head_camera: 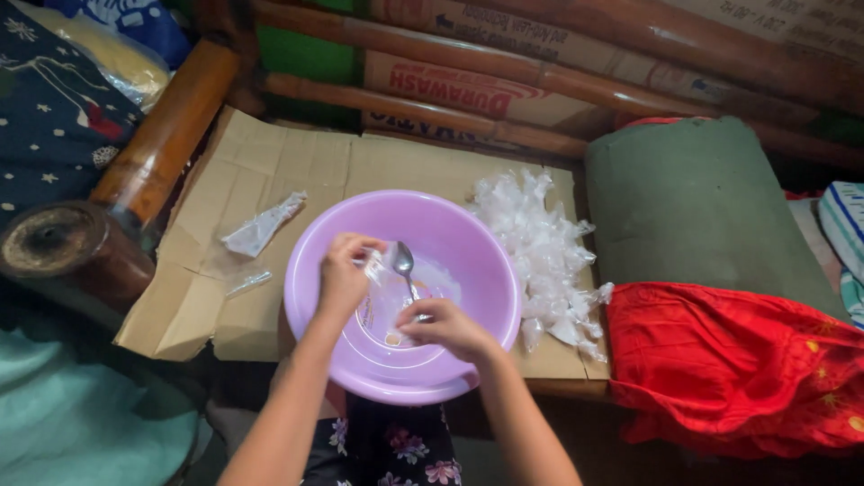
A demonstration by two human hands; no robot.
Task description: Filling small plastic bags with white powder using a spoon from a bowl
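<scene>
Flattened cardboard sheet (270, 171): spread over a bamboo bench, carrying everything below.
Green cushion (702, 198): off the cardboard's right edge; red cloth (729, 360) in front of it.
Lilac plastic basin (468, 261): at the cardboard's near edge, centre, overhanging slightly.
Heap of small clear plastic bags (544, 252): right side of the cardboard, touching the basin's right rim.
Left hand (342, 279): inside the basin, fingers pinched shut on the mouth of a small clear bag (382, 301).
Right hand (450, 326): inside the basin, fingers closed on the handle of a metal spoon (404, 261), bowl uppermost, at the bag's mouth.
Crumpled clear wrapper (261, 227): left part of the cardboard, well apart from the basin.
</scene>
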